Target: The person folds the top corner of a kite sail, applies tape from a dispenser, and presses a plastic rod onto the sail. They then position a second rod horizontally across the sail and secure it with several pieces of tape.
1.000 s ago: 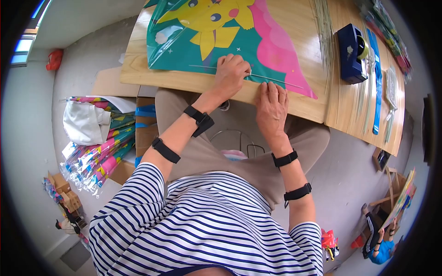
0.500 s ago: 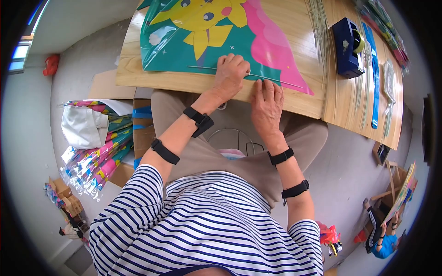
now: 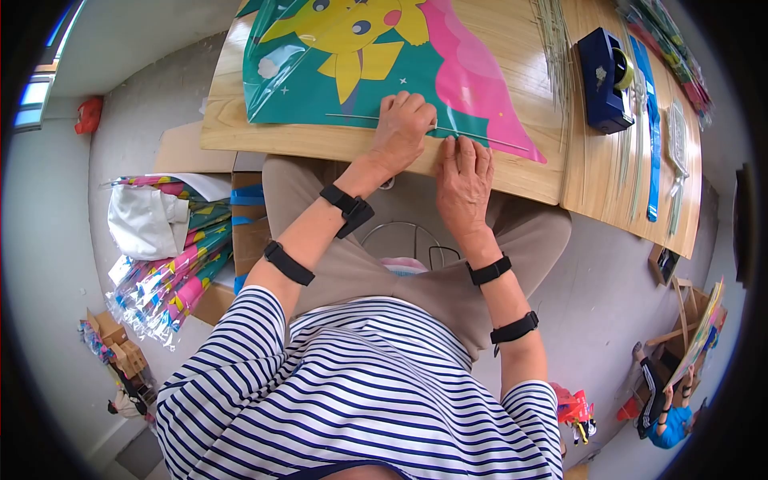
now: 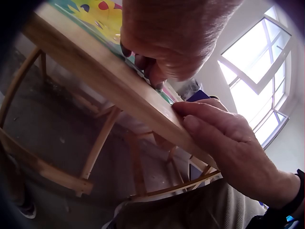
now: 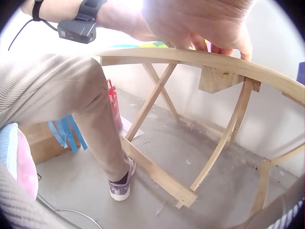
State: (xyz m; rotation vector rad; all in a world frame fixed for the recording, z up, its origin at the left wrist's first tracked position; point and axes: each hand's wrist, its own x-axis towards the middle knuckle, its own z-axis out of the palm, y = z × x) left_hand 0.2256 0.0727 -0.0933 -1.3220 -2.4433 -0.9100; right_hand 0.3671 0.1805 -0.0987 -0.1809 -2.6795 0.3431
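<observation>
A printed plastic kite sheet (image 3: pixel 448 88), green and pink with a yellow cartoon figure, lies on the wooden table (image 3: pixel 528 188). A thin pale rod (image 3: pixel 348 117) runs along its near edge and passes beneath my left hand (image 3: pixel 402 132). That hand has curled fingers and pinches the sheet's edge at the rod; its fingertips are partly hidden. Close to its right, my right hand (image 3: pixel 466 180) rests at the table edge, its fairly straight fingers touching the sheet's lower border. In the left wrist view, both hands meet the table edge close together.
On the right stand a dark blue tape dispenser (image 3: pixel 606 84), thin sticks (image 3: pixel 556 48) and a blue strip (image 3: pixel 652 144). Bundled printed sheets (image 3: pixel 176 280) with a white cloth (image 3: pixel 148 216) lie at the left by cardboard boxes (image 3: pixel 252 232). Another person (image 3: pixel 668 424) sits at lower right.
The view shifts slightly, so the table and sheet appear a little further left. Both hands keep nearly the same place on the sheet's edge; the right hand stays close beside the left.
</observation>
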